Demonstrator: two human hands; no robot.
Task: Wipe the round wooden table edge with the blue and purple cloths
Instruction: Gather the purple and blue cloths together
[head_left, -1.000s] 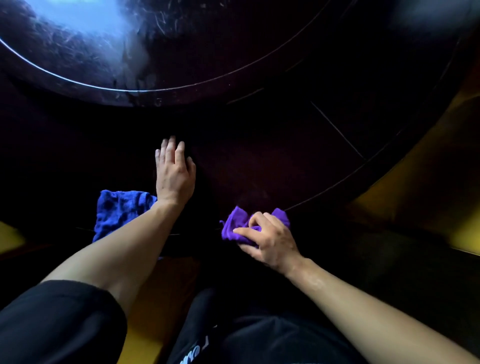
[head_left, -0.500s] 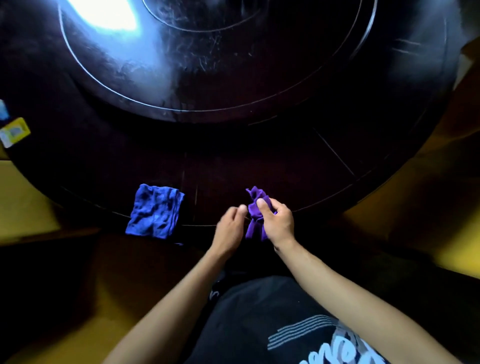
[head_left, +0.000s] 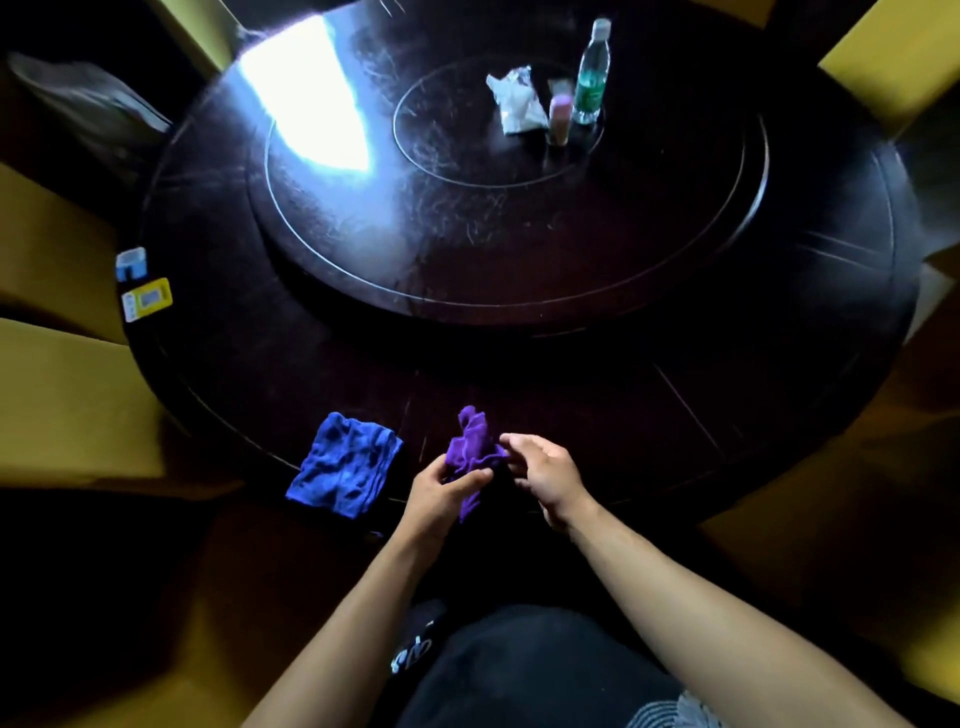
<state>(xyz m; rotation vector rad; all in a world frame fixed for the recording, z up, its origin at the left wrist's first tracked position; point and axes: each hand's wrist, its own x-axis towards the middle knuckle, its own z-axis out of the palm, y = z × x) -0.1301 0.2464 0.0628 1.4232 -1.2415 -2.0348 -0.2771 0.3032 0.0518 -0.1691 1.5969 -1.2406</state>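
The round dark wooden table (head_left: 779, 395) fills the view, its near edge just in front of me. A crumpled purple cloth (head_left: 470, 452) is held up over that near edge. My left hand (head_left: 441, 493) grips its lower part from the left. My right hand (head_left: 545, 478) pinches its right side with the fingertips. A blue cloth (head_left: 345, 470) lies flat on the table's rim to the left of my left hand, untouched.
A raised round turntable (head_left: 675, 249) sits in the table's middle, carrying a plastic bottle (head_left: 591, 73), a small pink container (head_left: 560, 117) and a white wrapper (head_left: 514, 101). Two small packets (head_left: 140, 283) lie at the left rim. Yellow chairs (head_left: 62, 395) surround the table.
My left hand left the tabletop and came over to take the purple cloth together with my right hand. The cloth is now lifted off the edge. The view pulled back and shows the whole table.
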